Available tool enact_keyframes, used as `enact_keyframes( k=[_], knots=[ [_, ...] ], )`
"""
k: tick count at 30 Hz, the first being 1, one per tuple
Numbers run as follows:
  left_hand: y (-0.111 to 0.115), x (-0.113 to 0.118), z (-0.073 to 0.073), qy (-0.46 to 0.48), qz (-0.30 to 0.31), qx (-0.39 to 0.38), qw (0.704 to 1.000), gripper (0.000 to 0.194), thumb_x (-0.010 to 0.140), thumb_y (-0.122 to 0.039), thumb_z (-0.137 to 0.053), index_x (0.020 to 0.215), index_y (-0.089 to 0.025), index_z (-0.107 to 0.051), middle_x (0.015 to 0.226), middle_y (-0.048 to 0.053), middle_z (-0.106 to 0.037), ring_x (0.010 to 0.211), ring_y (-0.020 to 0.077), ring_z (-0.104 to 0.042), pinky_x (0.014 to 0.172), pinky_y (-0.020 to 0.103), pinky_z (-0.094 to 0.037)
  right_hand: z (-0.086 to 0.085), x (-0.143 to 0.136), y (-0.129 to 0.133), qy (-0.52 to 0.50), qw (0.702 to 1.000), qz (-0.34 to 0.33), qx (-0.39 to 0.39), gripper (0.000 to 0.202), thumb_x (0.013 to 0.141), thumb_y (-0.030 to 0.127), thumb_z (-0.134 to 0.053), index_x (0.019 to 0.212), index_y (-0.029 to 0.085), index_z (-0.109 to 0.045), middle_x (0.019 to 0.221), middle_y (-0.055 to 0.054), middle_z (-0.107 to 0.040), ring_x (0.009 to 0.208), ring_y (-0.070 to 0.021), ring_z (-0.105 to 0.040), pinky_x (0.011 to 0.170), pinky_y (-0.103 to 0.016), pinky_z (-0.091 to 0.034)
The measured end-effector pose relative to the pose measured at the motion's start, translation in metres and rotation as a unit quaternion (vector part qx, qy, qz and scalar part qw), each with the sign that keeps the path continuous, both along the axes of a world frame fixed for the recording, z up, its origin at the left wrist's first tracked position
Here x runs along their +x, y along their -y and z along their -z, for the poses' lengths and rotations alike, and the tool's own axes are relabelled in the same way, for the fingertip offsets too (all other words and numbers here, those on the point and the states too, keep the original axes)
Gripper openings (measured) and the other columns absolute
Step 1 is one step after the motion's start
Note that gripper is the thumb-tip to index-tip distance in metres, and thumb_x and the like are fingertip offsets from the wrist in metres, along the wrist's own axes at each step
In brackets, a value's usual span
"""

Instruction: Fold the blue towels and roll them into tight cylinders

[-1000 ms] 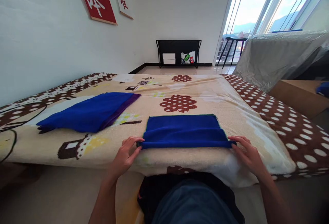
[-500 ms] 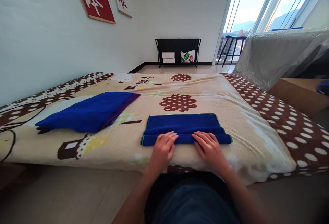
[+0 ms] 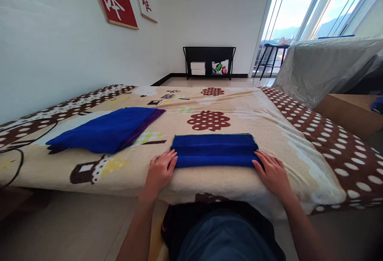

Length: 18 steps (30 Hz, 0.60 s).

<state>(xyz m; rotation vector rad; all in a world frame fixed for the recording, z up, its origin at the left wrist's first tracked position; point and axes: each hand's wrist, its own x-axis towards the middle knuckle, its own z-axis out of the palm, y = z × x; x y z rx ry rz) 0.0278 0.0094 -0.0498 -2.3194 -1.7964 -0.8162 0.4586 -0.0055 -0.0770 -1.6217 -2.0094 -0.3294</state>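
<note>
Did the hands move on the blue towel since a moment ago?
Yes. Both were side by side at the middle of the towel; now the left hand is at its left end and the right hand at its right end.

Blue towel point(image 3: 214, 151) matt terry cloth; blanket point(image 3: 269, 133) fuzzy fleece.

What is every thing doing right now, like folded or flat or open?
Blue towel: folded into a narrow band, lying flat near the bed's edge.
Left hand: open, fingers against the towel's left end.
Right hand: open, fingers against the towel's right end.
Second blue towel: folded, lying on a purple cloth.
Patterned blanket: spread over the bed.
Black rack: standing against the far wall.
</note>
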Motion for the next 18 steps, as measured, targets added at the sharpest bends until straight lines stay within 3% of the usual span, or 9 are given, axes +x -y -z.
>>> enact_keyframes(
  k=[2,5,7,10,13,15,18],
  knots=[
    [0.003,-0.004,-0.001,-0.015,-0.025,0.027,0.999,0.033,0.101,-0.038,-0.044,0.121,-0.025,-0.067,0.133,0.008,-0.065,0.131,0.0300,-0.053,0.110,0.058,-0.028,0.003,0.007,0.001,-0.004,1.000,0.019,0.019,0.048,0.102,0.050,-0.036,0.131,0.020,-0.061,0.133,-0.010,-0.063,0.128,-0.0274,-0.054,0.107,-0.050,-0.033],
    [0.008,0.016,-0.008,-0.032,-0.027,0.067,0.997,0.028,0.099,-0.028,-0.046,0.117,-0.026,-0.068,0.133,0.008,-0.065,0.133,0.0313,-0.051,0.111,0.061,-0.022,0.001,-0.007,0.001,-0.020,0.996,0.052,0.069,0.044,0.101,0.048,-0.041,0.122,0.019,-0.066,0.133,-0.014,-0.063,0.131,-0.0311,-0.051,0.109,-0.056,-0.029],
    [0.010,0.043,-0.015,-0.037,0.038,0.052,0.997,0.032,0.099,-0.024,-0.044,0.123,-0.025,-0.066,0.133,0.008,-0.065,0.132,0.0279,-0.053,0.110,0.055,-0.029,-0.005,-0.029,0.001,-0.031,0.996,0.032,0.076,0.040,0.101,0.045,-0.044,0.120,0.019,-0.067,0.135,-0.014,-0.061,0.131,-0.0311,-0.051,0.108,-0.055,-0.030],
    [0.010,0.092,-0.023,-0.045,0.172,-0.009,0.984,0.036,0.101,-0.027,-0.043,0.132,-0.022,-0.060,0.136,0.008,-0.063,0.130,0.0224,-0.056,0.107,0.043,-0.040,-0.019,-0.071,0.002,-0.034,0.996,-0.074,0.025,0.037,0.102,0.040,-0.042,0.126,0.021,-0.064,0.131,-0.010,-0.064,0.126,-0.0263,-0.056,0.106,-0.048,-0.036],
    [0.002,0.129,-0.025,-0.057,0.220,-0.057,0.972,0.040,0.102,-0.029,-0.042,0.138,-0.017,-0.055,0.143,0.010,-0.057,0.134,0.0219,-0.052,0.110,0.040,-0.040,-0.030,-0.105,-0.001,-0.026,0.989,-0.141,-0.023,0.040,0.104,0.040,-0.038,0.132,0.021,-0.060,0.132,-0.009,-0.064,0.126,-0.0241,-0.057,0.105,-0.044,-0.038],
    [-0.006,0.139,-0.024,-0.064,0.212,-0.080,0.972,0.042,0.103,-0.030,-0.040,0.140,-0.015,-0.053,0.145,0.010,-0.054,0.136,0.0223,-0.050,0.111,0.041,-0.039,-0.033,-0.116,-0.005,-0.023,0.989,-0.144,-0.036,0.041,0.104,0.041,-0.036,0.131,0.021,-0.060,0.134,-0.009,-0.063,0.127,-0.0241,-0.056,0.105,-0.044,-0.039],
    [-0.015,0.130,-0.024,-0.063,0.186,-0.097,0.976,0.044,0.104,-0.040,-0.036,0.138,-0.020,-0.055,0.146,0.007,-0.053,0.139,0.0220,-0.047,0.112,0.043,-0.037,-0.032,-0.110,-0.014,-0.026,0.993,-0.109,-0.039,0.043,0.104,0.045,-0.037,0.128,0.020,-0.062,0.135,-0.009,-0.062,0.128,-0.0249,-0.055,0.103,-0.045,-0.040]
  ],
)
